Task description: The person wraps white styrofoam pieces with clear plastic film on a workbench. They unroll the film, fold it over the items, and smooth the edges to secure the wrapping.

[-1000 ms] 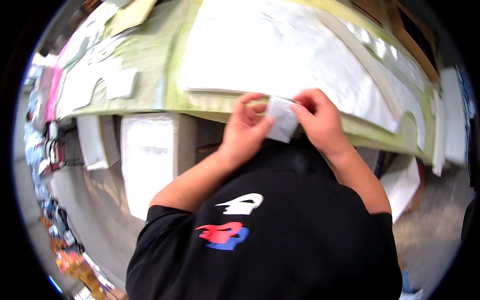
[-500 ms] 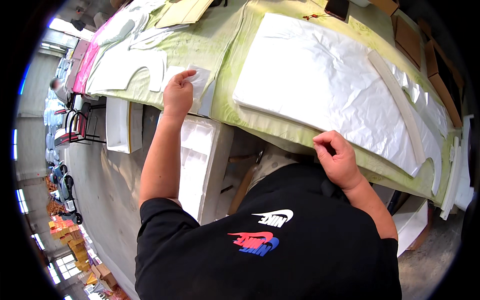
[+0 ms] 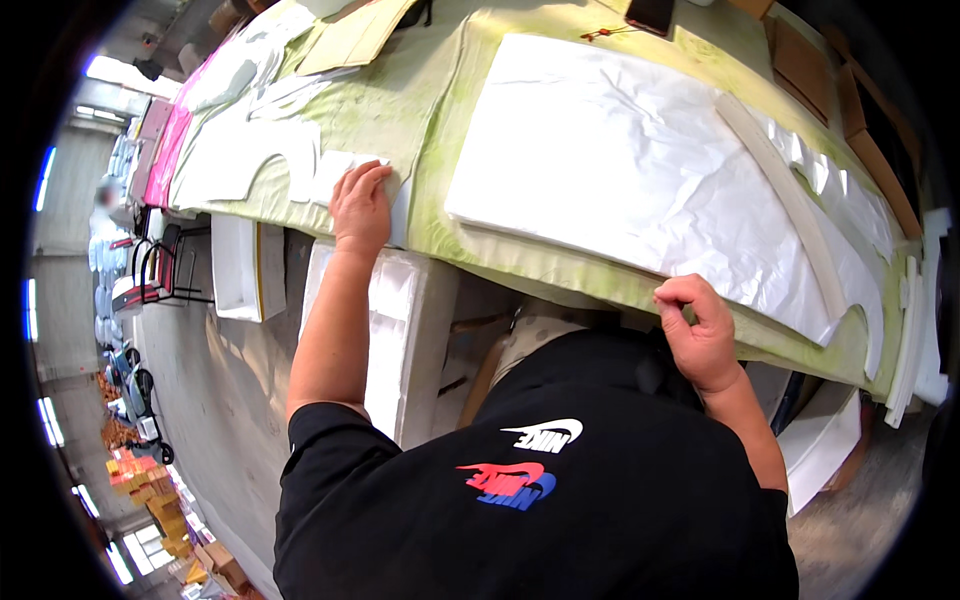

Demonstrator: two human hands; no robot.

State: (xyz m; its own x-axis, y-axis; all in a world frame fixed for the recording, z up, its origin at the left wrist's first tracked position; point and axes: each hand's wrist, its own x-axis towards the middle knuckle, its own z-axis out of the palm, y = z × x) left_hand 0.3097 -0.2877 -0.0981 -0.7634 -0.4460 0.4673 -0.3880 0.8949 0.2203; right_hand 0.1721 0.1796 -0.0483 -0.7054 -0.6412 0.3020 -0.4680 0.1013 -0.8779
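Note:
My left hand (image 3: 361,207) rests on a small pile of thin white sheet pieces (image 3: 335,172) at the table's front edge, its fingers laid over them and slightly bent. No piece shows gripped in it. My right hand (image 3: 698,330) is closed, thumb against curled fingers, just off the table edge beside a large stack of white sheets (image 3: 580,150). Whatever may be between those fingertips is hidden. A long pale curved strip (image 3: 785,200) lies across the stack's right part.
White cut pieces with a curved notch (image 3: 235,150) lie at the left on the green tablecloth (image 3: 425,150). Behind them is tan cardboard (image 3: 350,40). A dark phone (image 3: 650,14) and open cardboard boxes (image 3: 870,130) stand at the far right. Below is a white foam box (image 3: 390,330).
My left hand has come down onto the white pieces; the thin translucent piece it pinched no longer shows raised. My right hand has moved slightly right and its fingers have curled tighter.

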